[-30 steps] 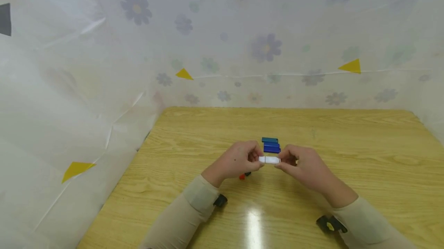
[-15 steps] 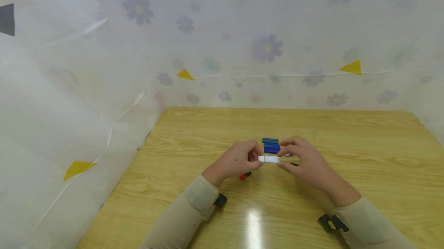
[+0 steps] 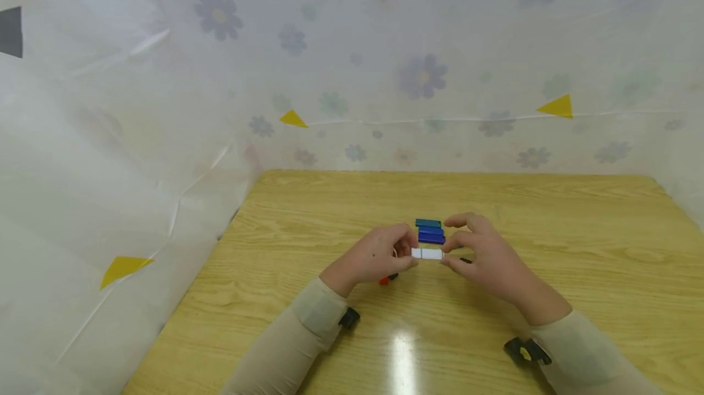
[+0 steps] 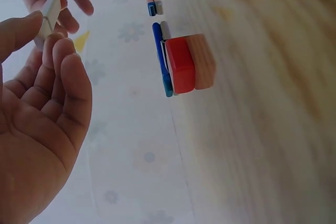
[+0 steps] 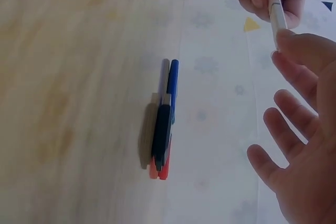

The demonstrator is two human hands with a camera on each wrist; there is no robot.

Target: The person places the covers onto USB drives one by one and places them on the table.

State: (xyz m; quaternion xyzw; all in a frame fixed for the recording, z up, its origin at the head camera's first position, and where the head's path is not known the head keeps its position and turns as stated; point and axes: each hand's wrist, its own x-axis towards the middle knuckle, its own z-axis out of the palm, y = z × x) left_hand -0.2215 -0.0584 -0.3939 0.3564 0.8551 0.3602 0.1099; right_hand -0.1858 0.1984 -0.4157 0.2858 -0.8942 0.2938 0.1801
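Observation:
Between both hands is a small white stick with a seam across it [image 3: 428, 254], which looks like a capped USB stick. My left hand [image 3: 376, 254] pinches its left end with thumb and curled fingers. At the other end my right hand [image 3: 489, 266] pinches it between thumb and index finger, its other fingers spread. In the left wrist view the stick [image 4: 48, 20] is held clear above the table. The right wrist view shows my right thumb pressed on the near end of the white stick [image 5: 277, 20].
Just beyond the stick lie a blue flat piece [image 3: 431, 235] and a teal one [image 3: 428, 223] on the wooden table [image 3: 308, 211]. A red piece [image 3: 384, 281] and a black piece [image 3: 393, 276] lie below my left hand. Patterned sheeting [image 3: 352, 77] stands behind the table.
My right hand's fingers have spread, the index finger and thumb shifting at the stick's right end. The left hand keeps its pinch almost in place, and the stick turns slightly.

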